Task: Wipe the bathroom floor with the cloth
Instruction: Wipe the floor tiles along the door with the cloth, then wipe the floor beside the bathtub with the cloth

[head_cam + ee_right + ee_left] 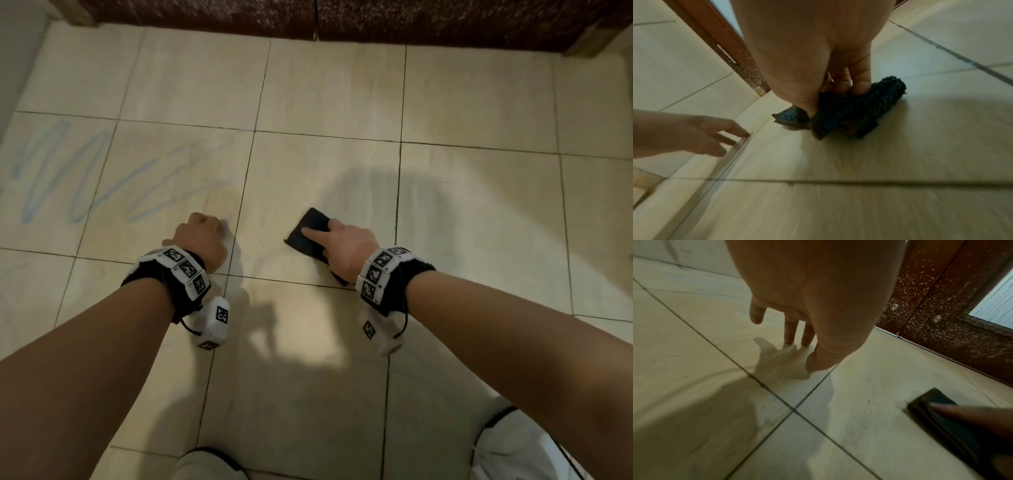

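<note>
Pinching the folded dark cloth (310, 233) in our right hand (346, 246), left hand (202, 240) braced empty on tile, we wipe mid-floor; blue scribbles (85, 174) remain leftward.

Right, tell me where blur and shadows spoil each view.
Head view: soft throughout, arm shadows falling across the floor near the cloth. Left wrist view: left hand sharp, its shadow beneath it, lower left corner dark. Right wrist view: foreground tiles streaked, right hand fairly clear.

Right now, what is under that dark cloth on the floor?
The dark cloth lies on a pale floor tile, held down by the right hand. Bare tile shows around its edges; whatever lies directly beneath the cloth is covered.
</note>
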{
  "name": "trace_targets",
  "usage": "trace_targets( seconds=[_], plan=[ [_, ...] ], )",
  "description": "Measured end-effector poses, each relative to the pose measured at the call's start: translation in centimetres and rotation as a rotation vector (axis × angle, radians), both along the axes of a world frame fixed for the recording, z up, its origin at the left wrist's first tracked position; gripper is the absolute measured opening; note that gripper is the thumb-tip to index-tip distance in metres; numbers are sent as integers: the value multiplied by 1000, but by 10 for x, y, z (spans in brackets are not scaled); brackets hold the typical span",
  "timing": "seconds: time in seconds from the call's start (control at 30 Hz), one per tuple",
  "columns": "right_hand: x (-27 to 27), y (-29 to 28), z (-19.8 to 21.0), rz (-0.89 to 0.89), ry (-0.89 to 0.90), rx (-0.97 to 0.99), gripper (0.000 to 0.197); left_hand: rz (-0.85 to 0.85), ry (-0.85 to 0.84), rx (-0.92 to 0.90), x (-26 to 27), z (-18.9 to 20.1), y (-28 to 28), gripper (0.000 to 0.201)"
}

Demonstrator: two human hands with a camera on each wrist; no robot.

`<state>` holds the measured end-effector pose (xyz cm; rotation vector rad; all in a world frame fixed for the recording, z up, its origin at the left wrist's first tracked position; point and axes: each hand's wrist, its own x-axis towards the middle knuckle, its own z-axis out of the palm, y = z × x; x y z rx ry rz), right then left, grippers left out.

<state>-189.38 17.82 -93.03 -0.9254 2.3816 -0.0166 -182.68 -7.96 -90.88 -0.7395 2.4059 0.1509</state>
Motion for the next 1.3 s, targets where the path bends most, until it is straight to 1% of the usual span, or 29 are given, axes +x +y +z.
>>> trace_targets(
  seconds=[0.1, 0.2, 0.3, 0.4, 0.5, 0.53, 0.6, 0.7, 0.77, 0.83, 0.93, 1.03, 1.17, 1.27, 1.3],
  plan=[
    [-22, -7, 1, -54, 4, -40, 63, 30, 15, -44, 5, -1, 9, 50],
    [-45, -14, 0, -128, 11, -44, 67, 27, 22, -44, 8, -5, 9, 50],
    [-66, -23, 0, -185, -5, -39, 66, 26, -1, 31, 8, -2, 3, 50],
    [-74, -27, 7, -188, -58, -42, 62, 20, -27, 77, 9, 11, -2, 54],
    [-73, -23, 20, -198, -125, -80, 57, 53, -34, 46, 8, 35, -2, 71],
    [-72, -22, 27, -210, -145, -121, 54, 60, -31, 33, 6, 46, -1, 73],
    [-71, -22, 46, -226, -208, -215, 51, 78, -11, 18, 3, 70, 1, 72],
    [-78, -27, 86, -213, -287, -300, 55, 102, 22, -10, -3, 114, 6, 68],
    [-86, -36, 109, -209, -297, -337, 56, 115, 11, -27, -3, 137, 7, 67],
    [-93, -50, 123, -225, -270, -344, 56, 93, -5, -42, -4, 148, -2, 69],
    [-89, -81, 121, -241, -238, -371, 57, 107, 9, -52, 1, 139, -34, 67],
    [-72, -119, 104, -256, -233, -392, 57, 101, 28, -30, 10, 113, -77, 65],
    [-43, -161, 81, -330, -189, -396, 56, 33, -31, -2, 25, 80, -133, 64],
    [-24, -183, 83, -409, -169, -342, 57, -35, -45, 30, 30, 70, -165, 61],
    [-20, -188, 88, -440, -161, -323, 57, -41, -34, 67, 26, 70, -173, 58]
  ],
)
